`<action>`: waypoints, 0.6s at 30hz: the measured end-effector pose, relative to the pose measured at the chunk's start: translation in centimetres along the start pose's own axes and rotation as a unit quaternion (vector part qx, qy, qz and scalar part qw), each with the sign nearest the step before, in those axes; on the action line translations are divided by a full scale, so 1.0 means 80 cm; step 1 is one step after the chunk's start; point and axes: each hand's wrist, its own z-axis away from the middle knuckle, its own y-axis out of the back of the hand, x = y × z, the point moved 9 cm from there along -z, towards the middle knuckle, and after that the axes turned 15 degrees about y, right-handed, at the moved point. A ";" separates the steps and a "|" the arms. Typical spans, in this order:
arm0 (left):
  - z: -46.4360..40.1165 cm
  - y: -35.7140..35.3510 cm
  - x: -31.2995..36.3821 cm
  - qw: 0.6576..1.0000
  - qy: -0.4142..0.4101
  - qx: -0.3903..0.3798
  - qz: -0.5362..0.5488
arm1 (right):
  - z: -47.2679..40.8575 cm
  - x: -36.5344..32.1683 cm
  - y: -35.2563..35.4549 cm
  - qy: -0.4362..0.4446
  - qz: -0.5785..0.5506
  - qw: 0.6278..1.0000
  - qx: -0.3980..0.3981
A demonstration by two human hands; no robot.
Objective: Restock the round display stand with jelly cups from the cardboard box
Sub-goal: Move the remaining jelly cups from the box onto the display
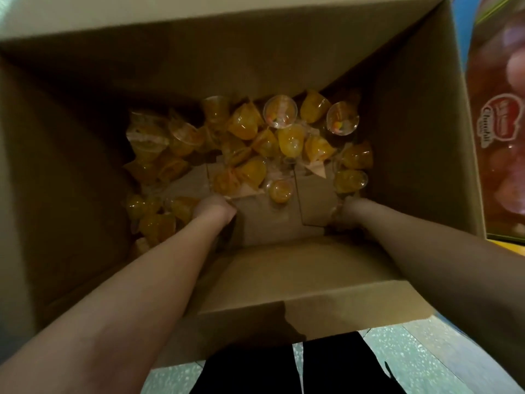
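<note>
Jelly cups (250,137) inside cardboard box (412,123)

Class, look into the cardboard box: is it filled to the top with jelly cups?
No: the jelly cups only partly cover the bottom of the cardboard box, leaving its walls bare.

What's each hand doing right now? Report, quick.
Left hand: down among orange jelly cups in brown cardboard box; grip cannot be told.
Right hand: same, fingers hidden.
</note>
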 end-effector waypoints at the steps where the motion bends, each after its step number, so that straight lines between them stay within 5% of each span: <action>1: 0.001 0.004 0.001 1.000 0.001 0.011 -0.006 | -0.010 0.005 -0.004 0.003 0.015 1.000 -0.011; 10: 0.045 0.044 -0.033 0.989 0.049 -0.003 0.142 | 0.054 -0.034 0.028 -0.002 0.023 0.999 -0.043; 14: 0.115 0.067 -0.041 0.957 -0.014 -0.031 0.290 | 0.113 -0.038 0.076 0.063 -0.059 0.991 0.098; 18: 0.219 0.058 -0.016 0.887 -0.091 -0.113 0.438 | 0.202 -0.022 0.098 0.148 -0.238 0.942 0.185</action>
